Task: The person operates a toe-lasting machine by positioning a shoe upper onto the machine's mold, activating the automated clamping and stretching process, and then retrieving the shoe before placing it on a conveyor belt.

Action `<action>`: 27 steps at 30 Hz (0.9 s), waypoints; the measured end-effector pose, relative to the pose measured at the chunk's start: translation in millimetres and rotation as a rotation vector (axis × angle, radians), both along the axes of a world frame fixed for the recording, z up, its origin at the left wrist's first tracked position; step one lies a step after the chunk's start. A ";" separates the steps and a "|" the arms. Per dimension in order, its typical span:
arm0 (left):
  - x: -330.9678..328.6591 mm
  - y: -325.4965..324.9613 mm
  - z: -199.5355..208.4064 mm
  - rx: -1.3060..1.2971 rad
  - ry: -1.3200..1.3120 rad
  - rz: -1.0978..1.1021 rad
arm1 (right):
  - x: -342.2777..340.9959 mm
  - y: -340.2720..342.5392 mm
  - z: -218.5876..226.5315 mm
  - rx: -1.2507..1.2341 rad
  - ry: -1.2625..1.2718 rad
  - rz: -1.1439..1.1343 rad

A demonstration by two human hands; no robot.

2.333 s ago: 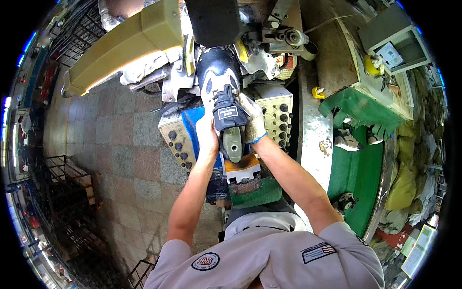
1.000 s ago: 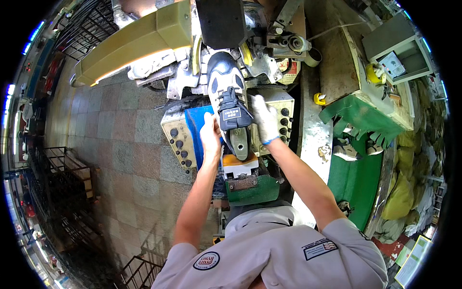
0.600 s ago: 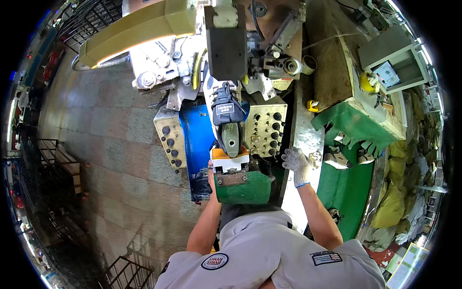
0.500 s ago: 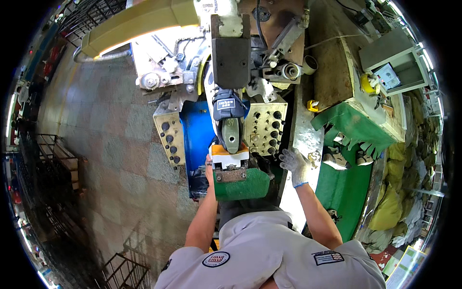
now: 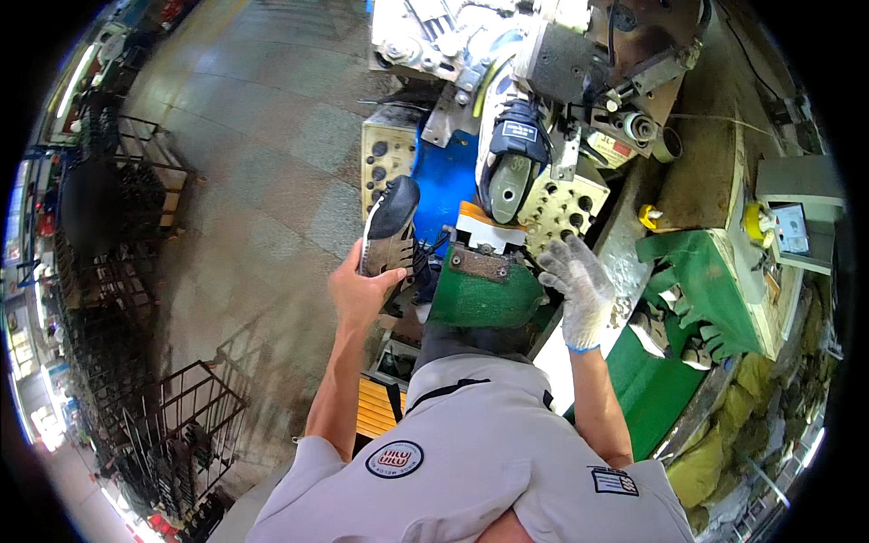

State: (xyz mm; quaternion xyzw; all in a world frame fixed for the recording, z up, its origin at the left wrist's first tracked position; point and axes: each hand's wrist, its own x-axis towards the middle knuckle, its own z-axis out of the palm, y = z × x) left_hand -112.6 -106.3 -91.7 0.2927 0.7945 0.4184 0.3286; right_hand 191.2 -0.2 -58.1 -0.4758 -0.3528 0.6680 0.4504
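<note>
Moved out from beside the green flap [image 5: 480, 291], left hand [image 5: 358, 291] clamped on a dark shoe [image 5: 389, 231], toe beyond its thumb, gloved right hand [image 5: 584, 288] with fingers apart, another shoe [image 5: 509, 185] ahead of both.

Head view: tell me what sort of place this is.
Most likely a shoe factory: a dark-and-white shoe on a grey-green last sits at a machine with knobbed control boxes, the left hand holds another shoe, and more shoes lie by a green surface.

My knitted glove [image 5: 587, 294]: rough, matt cloth.
My handheld sneaker's toe [image 5: 393, 206] looks matt, the blue panel [image 5: 447, 176] smooth, the bracket [image 5: 444, 119] shiny metal.
</note>
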 end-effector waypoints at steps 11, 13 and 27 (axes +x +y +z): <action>111.7 22.5 150.6 0.391 0.548 -0.562 | -52.3 31.9 83.2 0.362 0.100 0.086; 121.2 32.3 142.1 0.451 0.260 -0.570 | -15.4 35.0 82.8 0.398 0.118 0.042; 247.9 97.3 61.6 0.168 -0.933 -0.754 | 107.9 -52.1 43.5 0.097 0.527 -0.367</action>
